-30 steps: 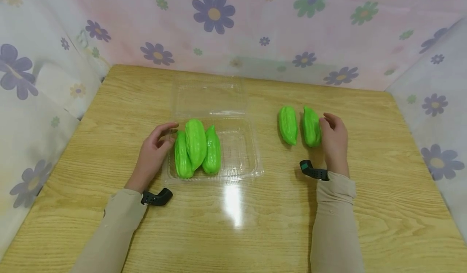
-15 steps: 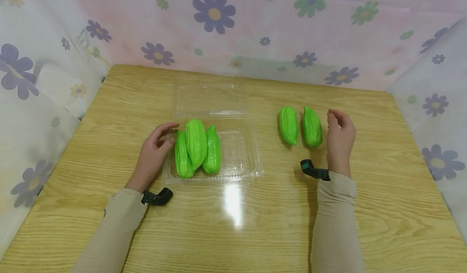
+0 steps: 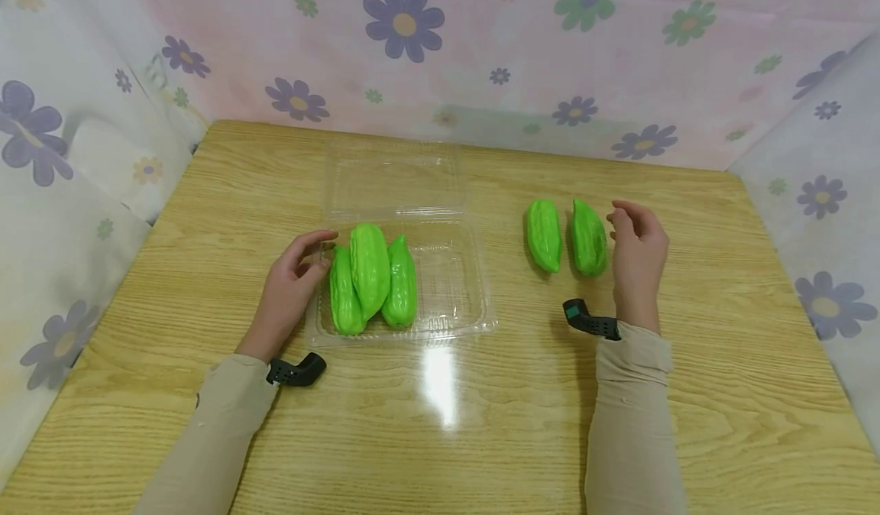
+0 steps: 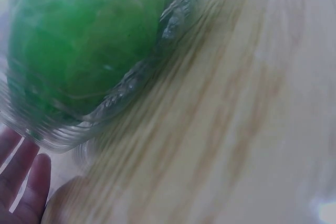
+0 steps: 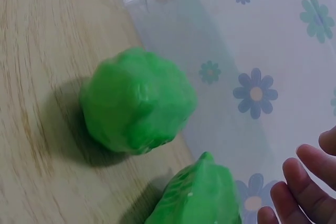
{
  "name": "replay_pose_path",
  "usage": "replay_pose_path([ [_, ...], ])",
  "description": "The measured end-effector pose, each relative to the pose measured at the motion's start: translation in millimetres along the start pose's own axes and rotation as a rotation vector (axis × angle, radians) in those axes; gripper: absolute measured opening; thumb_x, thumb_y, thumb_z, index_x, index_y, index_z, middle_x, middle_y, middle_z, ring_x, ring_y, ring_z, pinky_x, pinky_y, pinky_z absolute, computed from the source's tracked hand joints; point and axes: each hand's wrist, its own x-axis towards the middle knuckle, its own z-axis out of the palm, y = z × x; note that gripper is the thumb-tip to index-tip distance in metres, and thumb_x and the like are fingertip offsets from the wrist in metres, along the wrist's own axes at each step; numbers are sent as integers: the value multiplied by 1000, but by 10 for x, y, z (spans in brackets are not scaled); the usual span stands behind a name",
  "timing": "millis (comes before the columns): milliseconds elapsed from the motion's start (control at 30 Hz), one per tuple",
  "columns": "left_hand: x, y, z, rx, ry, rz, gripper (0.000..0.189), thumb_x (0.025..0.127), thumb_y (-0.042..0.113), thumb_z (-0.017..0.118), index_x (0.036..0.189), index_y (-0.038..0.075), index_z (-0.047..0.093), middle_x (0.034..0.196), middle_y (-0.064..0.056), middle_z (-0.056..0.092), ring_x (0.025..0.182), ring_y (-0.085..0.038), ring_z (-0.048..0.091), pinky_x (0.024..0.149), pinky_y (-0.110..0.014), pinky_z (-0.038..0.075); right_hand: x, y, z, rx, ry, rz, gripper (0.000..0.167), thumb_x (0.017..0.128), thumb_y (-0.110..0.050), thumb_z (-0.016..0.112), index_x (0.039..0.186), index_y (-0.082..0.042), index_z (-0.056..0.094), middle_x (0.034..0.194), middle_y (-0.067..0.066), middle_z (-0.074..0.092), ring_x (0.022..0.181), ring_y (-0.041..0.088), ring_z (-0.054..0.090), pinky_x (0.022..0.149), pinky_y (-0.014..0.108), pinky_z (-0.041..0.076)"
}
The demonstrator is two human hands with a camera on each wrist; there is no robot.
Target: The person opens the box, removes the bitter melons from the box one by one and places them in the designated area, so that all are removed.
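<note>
A clear plastic clamshell box (image 3: 450,286) lies with its lid (image 3: 395,183) folded back. Inside its left half sit three glossy, ridged green vegetables (image 3: 369,270), the middle one leaning over its neighbours. My left hand (image 3: 292,282) is at the box's left side, fingertips right at the wall; the left wrist view shows those fingers (image 4: 37,182) loosely spread below the rim. On the table to the right lie two more green vegetables, a left one (image 3: 544,236) and a right one (image 3: 589,238). Just right of the latter is my right hand (image 3: 639,259), fingers relaxed and holding nothing.
The wooden table (image 3: 509,423) bears a bright light reflection in front of the box. Flower-print cloth (image 3: 474,49) stands along the back and both sides. A black camera band (image 3: 591,322) sits on each wrist.
My right hand has drawn back rightward from the right-hand loose vegetable, then its fingers come slightly back toward it. The left hand, the box and the vegetables in it stay as they were.
</note>
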Motion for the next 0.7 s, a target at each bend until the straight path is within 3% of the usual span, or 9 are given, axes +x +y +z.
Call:
replay_pose_path([
  [200,-9,30,5,15,0,0,35,89,1,48,124,5,49,123,-11,50,114,-23,45,90,-38,37,-48,-106,42,42,-11,-33,23,90,-24,52,105,-12,64,91,4,58,86,15,51,81,31,38],
  [433,-9,4,1,10,1,-2,36,89,1,48,124,5,49,123,-12,50,114,-23,45,90,-37,37,-130,-206,131,139,-104,-79,21,89,-19,54,104,-8,63,84,8,57,81,21,54,74,28,44],
  [700,5,-29,-5,5,0,-19,36,89,4,48,125,9,49,124,-9,50,114,-20,44,90,-39,36,-201,-293,213,27,-226,-121,25,90,-24,52,109,-10,61,89,9,59,83,20,55,72,27,45],
])
